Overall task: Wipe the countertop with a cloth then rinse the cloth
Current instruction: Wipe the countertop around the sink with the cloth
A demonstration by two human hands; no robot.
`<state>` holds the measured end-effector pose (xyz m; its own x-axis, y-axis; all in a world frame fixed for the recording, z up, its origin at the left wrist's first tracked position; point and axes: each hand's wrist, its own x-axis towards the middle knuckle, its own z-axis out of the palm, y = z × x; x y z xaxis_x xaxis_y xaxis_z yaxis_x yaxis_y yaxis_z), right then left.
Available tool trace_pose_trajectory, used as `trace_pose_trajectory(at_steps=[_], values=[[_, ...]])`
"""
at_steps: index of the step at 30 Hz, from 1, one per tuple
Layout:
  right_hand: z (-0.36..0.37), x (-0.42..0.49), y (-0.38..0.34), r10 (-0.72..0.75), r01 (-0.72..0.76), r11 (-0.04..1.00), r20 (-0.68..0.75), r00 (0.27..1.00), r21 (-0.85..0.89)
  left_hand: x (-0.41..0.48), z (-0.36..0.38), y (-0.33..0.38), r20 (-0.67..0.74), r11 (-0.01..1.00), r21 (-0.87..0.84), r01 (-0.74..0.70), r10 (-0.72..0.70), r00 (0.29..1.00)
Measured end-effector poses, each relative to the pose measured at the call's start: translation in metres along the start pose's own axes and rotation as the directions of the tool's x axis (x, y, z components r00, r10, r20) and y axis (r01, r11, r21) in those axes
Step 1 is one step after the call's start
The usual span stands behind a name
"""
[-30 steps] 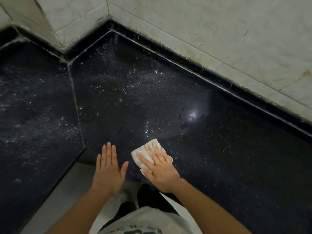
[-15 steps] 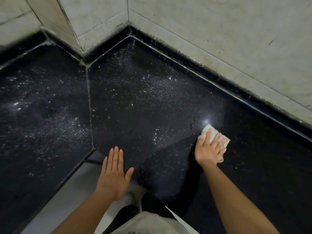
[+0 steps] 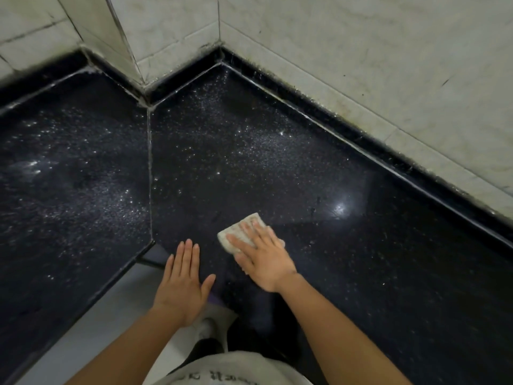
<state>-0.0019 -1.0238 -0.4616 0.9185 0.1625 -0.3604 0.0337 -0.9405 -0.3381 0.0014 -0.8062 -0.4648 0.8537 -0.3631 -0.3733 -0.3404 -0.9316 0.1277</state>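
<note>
The countertop (image 3: 277, 162) was black, flecked with glittering white speckles. The cloth (image 3: 234, 230) was off-white. The far wall tiles (image 3: 361, 51) were pale cream with faint grey veining; the near floor (image 3: 111, 315) was light grey.

cloth (image 3: 241, 229) on countertop (image 3: 361, 273) | under right hand (image 3: 263, 255) | left hand (image 3: 183, 284) left of it

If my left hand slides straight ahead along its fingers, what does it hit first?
Likely nothing nearby: the left hand would pass left of the cloth over bare countertop until the black upstand at the wall corner.
</note>
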Motion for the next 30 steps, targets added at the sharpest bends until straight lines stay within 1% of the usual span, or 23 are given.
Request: trace_pose_trajectory(at_steps=[2, 3, 5, 7, 9, 11, 13, 14, 15, 16, 17, 19, 20, 21, 22, 23, 24, 25, 26, 27, 29, 30], values=[[-0.007, -0.006, 0.027, 0.175, -0.175, 0.984, -0.055, 0.983, 0.018, 0.001, 0.000, 0.000, 0.045, 0.999, 0.030, -0.018, 0.017, 0.999], [-0.009, -0.011, 0.042, 0.275, -0.273, 0.961, -0.075, 0.959, 0.036, 0.001, 0.000, 0.001, 0.053, 0.999, 0.050, -0.019, 0.016, 0.998], [-0.018, -0.022, 0.071, 0.439, -0.432, 0.898, -0.098, 0.893, 0.083, 0.002, -0.001, 0.003, 0.027, 0.996, 0.083, -0.008, 0.006, 1.000], [-0.030, -0.031, 0.097, 0.561, -0.548, 0.825, -0.092, 0.822, 0.137, 0.004, -0.007, 0.008, 0.011, 0.996, 0.084, 0.012, -0.013, 1.000], [-0.043, -0.034, 0.116, 0.661, -0.638, 0.743, -0.070, 0.747, 0.202, 0.008, -0.012, 0.012, -0.024, 0.998, 0.047, 0.047, -0.046, 0.999], [-0.050, -0.031, 0.124, 0.739, -0.702, 0.662, -0.073, 0.670, 0.263, 0.014, -0.019, 0.019, -0.066, 0.999, 0.010, 0.050, -0.049, 0.997], [-0.050, -0.021, 0.113, 0.796, -0.743, 0.590, -0.078, 0.600, 0.315, 0.021, -0.022, 0.027, -0.095, 1.000, -0.002, 0.021, -0.021, 0.995], [-0.048, -0.014, 0.101, 0.807, -0.749, 0.575, -0.075, 0.586, 0.329, 0.025, -0.025, 0.032, -0.092, 1.000, -0.021, 0.012, -0.014, 0.996], [-0.044, -0.007, 0.087, 0.794, -0.738, 0.591, -0.072, 0.604, 0.326, 0.031, -0.027, 0.039, -0.098, 0.999, -0.042, 0.008, -0.012, 0.995], [-0.039, -0.001, 0.072, 0.752, -0.702, 0.642, -0.074, 0.655, 0.307, 0.038, -0.029, 0.046, -0.106, 0.998, -0.058, 0.010, -0.016, 0.994], [-0.033, 0.003, 0.056, 0.683, -0.641, 0.714, -0.079, 0.726, 0.280, 0.045, -0.032, 0.054, -0.108, 0.997, -0.070, 0.014, -0.022, 0.994], [-0.023, 0.002, 0.036, 0.492, -0.468, 0.855, -0.066, 0.868, 0.225, 0.060, -0.038, 0.069, -0.085, 0.995, -0.099, 0.027, -0.036, 0.996], [-0.020, -0.003, 0.033, 0.381, -0.365, 0.911, -0.056, 0.923, 0.190, 0.067, -0.041, 0.075, -0.080, 0.993, -0.111, 0.032, -0.041, 0.996], [-0.020, -0.011, 0.038, 0.273, -0.263, 0.953, -0.052, 0.961, 0.151, 0.074, -0.043, 0.081, -0.081, 0.993, -0.116, 0.035, -0.045, 0.996], [-0.020, -0.020, 0.047, 0.177, -0.171, 0.979, -0.050, 0.983, 0.110, 0.079, -0.044, 0.084, -0.082, 0.993, -0.115, 0.037, -0.047, 0.996], [-0.022, -0.030, 0.061, 0.117, -0.113, 0.990, -0.050, 0.992, 0.081, 0.084, -0.045, 0.087, -0.079, 0.993, -0.111, 0.040, -0.049, 0.996], [-0.024, -0.040, 0.077, 0.105, -0.102, 0.993, -0.047, 0.993, 0.062, 0.088, -0.045, 0.090, -0.070, 0.993, -0.106, 0.045, -0.053, 0.996], [-0.025, -0.050, 0.094, 0.148, -0.146, 0.988, -0.050, 0.988, 0.048, 0.092, -0.045, 0.091, -0.055, 0.993, -0.104, 0.053, -0.059, 0.997], [-0.028, -0.059, 0.111, 0.239, -0.236, 0.971, -0.061, 0.969, 0.043, 0.094, -0.044, 0.092, -0.033, 0.992, -0.104, 0.065, -0.068, 0.997], [-0.032, -0.066, 0.128, 0.351, -0.348, 0.936, -0.086, 0.932, 0.049, 0.097, -0.044, 0.094, -0.009, 0.992, -0.104, 0.078, -0.079, 0.997], [-0.043, -0.075, 0.163, 0.559, -0.550, 0.829, -0.123, 0.820, 0.101, 0.100, -0.042, 0.096, 0.027, 0.990, -0.107, 0.096, -0.094, 0.995], [-0.050, -0.076, 0.180, 0.637, -0.620, 0.770, -0.129, 0.760, 0.147, 0.101, -0.041, 0.096, 0.041, 0.988, -0.113, 0.101, -0.097, 0.994]])
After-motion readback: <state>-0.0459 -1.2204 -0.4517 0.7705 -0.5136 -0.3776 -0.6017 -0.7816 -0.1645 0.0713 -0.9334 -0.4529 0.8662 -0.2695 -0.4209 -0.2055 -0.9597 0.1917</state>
